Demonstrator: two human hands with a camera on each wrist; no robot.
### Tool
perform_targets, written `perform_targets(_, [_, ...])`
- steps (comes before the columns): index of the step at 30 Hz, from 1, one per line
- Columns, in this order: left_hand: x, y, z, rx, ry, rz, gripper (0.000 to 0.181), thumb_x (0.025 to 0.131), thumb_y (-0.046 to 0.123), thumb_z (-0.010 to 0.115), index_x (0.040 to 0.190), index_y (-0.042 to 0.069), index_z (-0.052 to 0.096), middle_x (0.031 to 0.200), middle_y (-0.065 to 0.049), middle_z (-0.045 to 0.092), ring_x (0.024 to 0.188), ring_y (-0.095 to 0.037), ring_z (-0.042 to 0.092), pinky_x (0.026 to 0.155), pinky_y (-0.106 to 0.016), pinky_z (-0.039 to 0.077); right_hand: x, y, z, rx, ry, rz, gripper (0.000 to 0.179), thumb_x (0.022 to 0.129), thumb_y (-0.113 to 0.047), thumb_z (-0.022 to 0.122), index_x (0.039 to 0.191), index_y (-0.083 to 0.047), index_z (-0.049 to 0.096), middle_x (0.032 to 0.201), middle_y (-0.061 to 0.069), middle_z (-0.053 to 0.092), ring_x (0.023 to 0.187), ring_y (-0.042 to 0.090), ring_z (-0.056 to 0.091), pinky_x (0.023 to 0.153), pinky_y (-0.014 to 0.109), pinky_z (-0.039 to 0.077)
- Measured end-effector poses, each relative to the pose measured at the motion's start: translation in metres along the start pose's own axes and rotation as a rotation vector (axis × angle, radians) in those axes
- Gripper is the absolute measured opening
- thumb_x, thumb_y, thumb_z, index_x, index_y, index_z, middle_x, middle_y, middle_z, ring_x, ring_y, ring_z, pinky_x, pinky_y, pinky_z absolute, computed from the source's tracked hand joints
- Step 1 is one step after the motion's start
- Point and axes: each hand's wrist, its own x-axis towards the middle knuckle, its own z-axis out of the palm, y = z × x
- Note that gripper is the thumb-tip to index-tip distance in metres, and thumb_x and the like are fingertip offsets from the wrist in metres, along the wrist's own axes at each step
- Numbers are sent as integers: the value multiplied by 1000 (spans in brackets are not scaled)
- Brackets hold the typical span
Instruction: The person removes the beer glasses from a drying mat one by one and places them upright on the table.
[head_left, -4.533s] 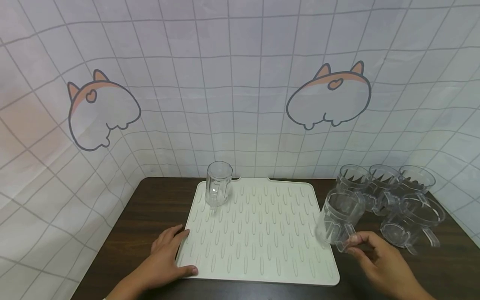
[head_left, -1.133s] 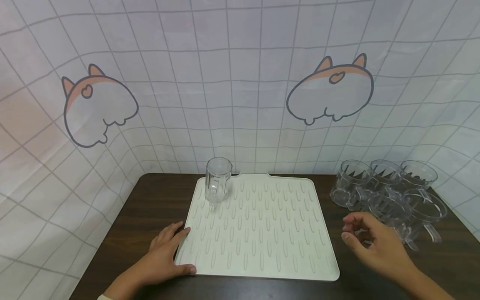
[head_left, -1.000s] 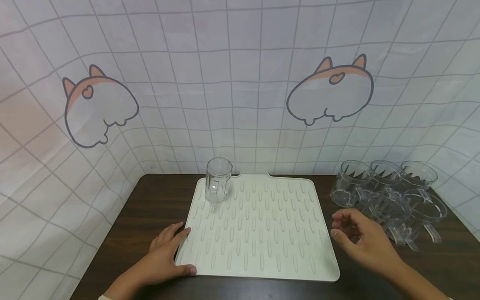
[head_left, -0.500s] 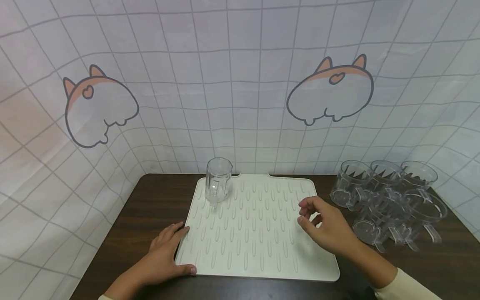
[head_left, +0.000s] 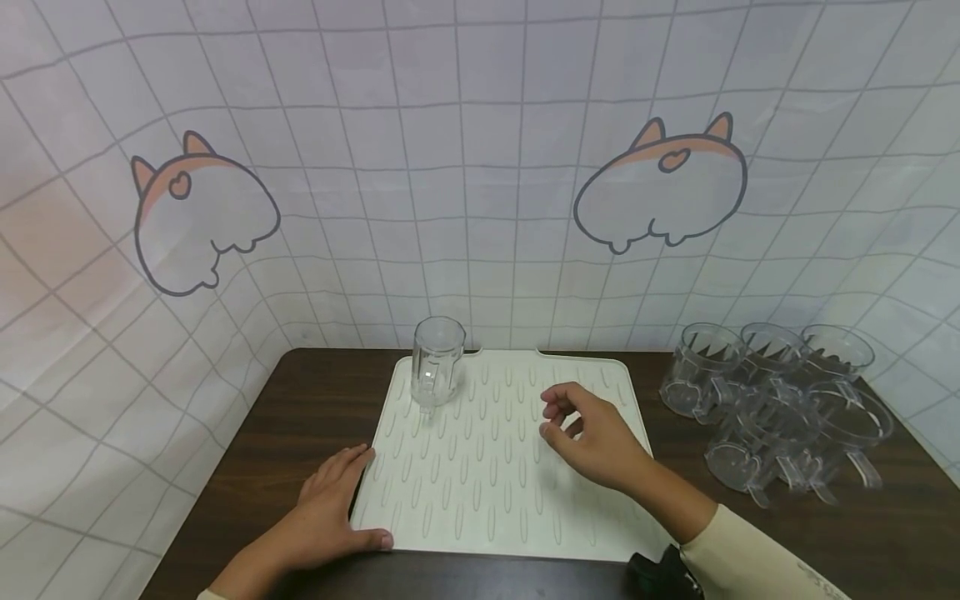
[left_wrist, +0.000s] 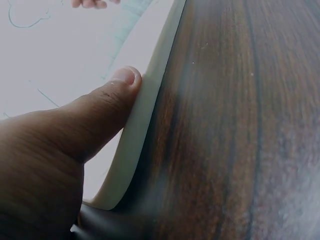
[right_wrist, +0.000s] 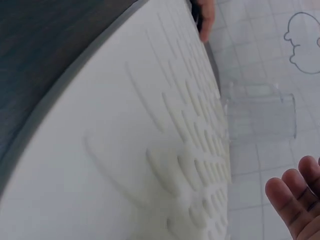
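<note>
A white drying mat (head_left: 480, 500) with raised ridges lies on the dark table. One clear mug (head_left: 438, 362) stands upright at its back left corner, handle toward the front. My left hand (head_left: 322, 508) rests at the mat's left edge, its thumb (left_wrist: 115, 95) on the mat's rim in the left wrist view. Above the right half of the mat hovers my right hand (head_left: 588, 437), fingers loosely bent and nothing held. Its fingertips (right_wrist: 290, 195) also appear in the right wrist view, apart from the mug.
Several clear mugs (head_left: 697, 375) stand close together on the table (head_left: 300, 400) to the right of the mat, overlapping in view. A wall cloth (head_left: 495, 167) with a grid and two cartoon animals hangs behind. Something black (head_left: 663, 575) sits by my right sleeve (head_left: 750, 558).
Earlier my right hand held a clear mug by its handle at the mat's right edge. That mug now stands among the others, and the emptied hand has moved left over the mat.
</note>
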Motion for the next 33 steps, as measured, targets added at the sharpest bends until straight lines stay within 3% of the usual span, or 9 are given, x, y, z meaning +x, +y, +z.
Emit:
perform_targets(17, [1,0,-1,12,-9,-6,124,66,78,80,156,4,36,160,-19,34,146,-46,27,108,-74,24,28,-7,40,91,-65,34,33,98,-16,68,128,-4,60,113,9,66,100,14,63,83,34,56])
perform_targets(33, [1,2,-3,14,-26,-24,126,65,77,81,156,4,36,159,-20,34,146,-46,27,107,-74,24,45,-13,70,148,-136,65,37,100,-19,66,131,-2,59,122,11,64,108,21,62,88,32,55])
